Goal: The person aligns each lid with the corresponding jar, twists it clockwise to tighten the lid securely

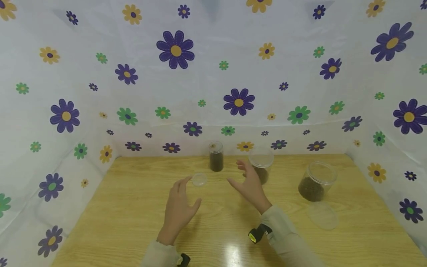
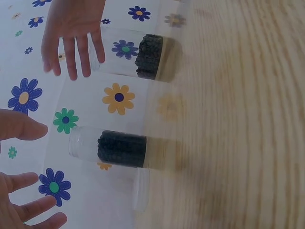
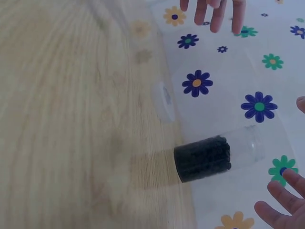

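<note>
I have the left hand (image 1: 179, 208) and right hand (image 1: 250, 184) spread, gripping nothing, with one narrow, clear plastic-looking cylindrical jar (image 1: 216, 160) at the left's one o'clock, the right's ten o'clock. I count two wide, clear round jars (image 1: 313, 185), one small translucent disc lid (image 1: 199, 180) and one large translucent disc lid (image 1: 322, 216). The narrow jar stands upright, over half full of black pellets (image 2: 122, 149).

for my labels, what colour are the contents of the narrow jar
The contents look near-black, clearest in the right wrist view.
</note>
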{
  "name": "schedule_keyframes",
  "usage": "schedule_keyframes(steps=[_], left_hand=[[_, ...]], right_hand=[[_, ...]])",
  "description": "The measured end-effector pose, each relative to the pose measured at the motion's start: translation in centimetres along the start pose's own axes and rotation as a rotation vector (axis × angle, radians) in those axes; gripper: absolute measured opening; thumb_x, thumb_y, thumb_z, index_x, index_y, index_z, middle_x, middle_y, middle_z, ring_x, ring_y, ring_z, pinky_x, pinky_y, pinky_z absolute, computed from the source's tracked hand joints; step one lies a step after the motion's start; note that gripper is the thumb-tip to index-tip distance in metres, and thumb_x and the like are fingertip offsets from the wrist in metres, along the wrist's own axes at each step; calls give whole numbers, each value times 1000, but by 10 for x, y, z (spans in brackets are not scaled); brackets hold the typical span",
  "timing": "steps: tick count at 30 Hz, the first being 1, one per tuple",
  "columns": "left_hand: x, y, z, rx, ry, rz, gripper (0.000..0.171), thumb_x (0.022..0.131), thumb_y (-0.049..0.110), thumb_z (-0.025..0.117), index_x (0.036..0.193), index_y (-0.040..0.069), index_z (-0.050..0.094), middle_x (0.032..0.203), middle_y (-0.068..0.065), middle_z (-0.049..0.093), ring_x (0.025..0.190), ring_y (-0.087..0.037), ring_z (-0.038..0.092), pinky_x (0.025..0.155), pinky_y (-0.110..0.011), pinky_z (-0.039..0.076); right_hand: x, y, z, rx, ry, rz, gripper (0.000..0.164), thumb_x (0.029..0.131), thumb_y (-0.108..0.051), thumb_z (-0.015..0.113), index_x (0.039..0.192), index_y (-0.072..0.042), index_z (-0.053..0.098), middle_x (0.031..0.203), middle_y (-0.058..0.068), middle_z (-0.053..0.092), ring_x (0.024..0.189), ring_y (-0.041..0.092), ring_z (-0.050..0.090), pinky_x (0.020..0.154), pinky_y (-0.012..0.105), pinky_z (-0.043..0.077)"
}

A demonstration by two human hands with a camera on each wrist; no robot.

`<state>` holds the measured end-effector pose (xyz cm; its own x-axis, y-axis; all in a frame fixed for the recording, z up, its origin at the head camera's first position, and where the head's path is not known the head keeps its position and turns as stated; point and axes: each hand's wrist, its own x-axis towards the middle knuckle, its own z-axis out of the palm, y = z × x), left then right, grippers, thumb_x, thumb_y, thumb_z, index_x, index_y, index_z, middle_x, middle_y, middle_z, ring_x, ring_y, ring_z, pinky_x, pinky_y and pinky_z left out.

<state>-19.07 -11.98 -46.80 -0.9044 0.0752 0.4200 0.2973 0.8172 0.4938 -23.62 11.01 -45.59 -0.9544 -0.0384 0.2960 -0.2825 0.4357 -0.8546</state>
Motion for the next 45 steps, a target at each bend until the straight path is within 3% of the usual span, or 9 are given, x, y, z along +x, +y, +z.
schedule_keyframes(steps=[4, 15, 20, 27, 34, 39, 45], left_hand=[[-2, 0, 2, -22, -4, -18, 72, 73, 19, 78, 135, 8, 43, 124, -20, 52, 107, -37, 53, 78, -48, 52], [-4, -2, 4, 10, 44, 20, 73, 69, 18, 80, 132, 3, 44, 121, -22, 52, 103, -37, 54, 76, -47, 53], [-4, 0, 0, 8, 15, -1, 72, 73, 18, 78, 134, 5, 43, 124, -21, 51, 107, -37, 53, 80, -48, 53], [2, -2, 1, -25, -20, -47, 70, 76, 19, 76, 136, 7, 42, 128, -21, 48, 110, -37, 51, 81, -48, 52], [4, -4, 6, -35, -28, -74, 70, 76, 20, 75, 137, 9, 41, 127, -19, 48, 108, -35, 51, 79, -46, 52], [7, -4, 5, -7, 0, -47, 71, 73, 20, 77, 135, 8, 43, 125, -19, 50, 106, -34, 52, 78, -45, 52], [17, -8, 8, 80, 10, -16, 73, 70, 22, 78, 135, 10, 45, 124, -19, 51, 112, -36, 52, 88, -48, 50]], right_hand=[[21, 3, 11, 7, -2, 26, 68, 80, -19, 74, 137, -6, 38, 137, 16, 46, 124, 33, 46, 102, 51, 41], [62, 19, 31, 25, -11, 103, 77, 81, -27, 73, 142, -5, 32, 142, 17, 41, 127, 34, 43, 101, 52, 41], [75, 26, 38, 15, -6, 120, 77, 80, -26, 73, 142, -6, 32, 141, 17, 42, 127, 35, 44, 102, 51, 41], [98, 46, 55, -19, -21, 79, 78, 78, -27, 76, 139, -4, 34, 136, 19, 44, 122, 36, 47, 100, 48, 44], [107, 53, 66, -3, -87, 87, 83, 76, -27, 78, 141, -2, 32, 135, 22, 43, 122, 39, 47, 99, 50, 44], [112, 52, 71, 39, -101, 91, 82, 75, -22, 79, 140, -2, 33, 133, 21, 45, 122, 38, 47, 100, 52, 42], [118, 55, 78, 4, -105, 80, 82, 76, -23, 78, 139, -1, 32, 134, 20, 46, 125, 35, 46, 104, 49, 39]])
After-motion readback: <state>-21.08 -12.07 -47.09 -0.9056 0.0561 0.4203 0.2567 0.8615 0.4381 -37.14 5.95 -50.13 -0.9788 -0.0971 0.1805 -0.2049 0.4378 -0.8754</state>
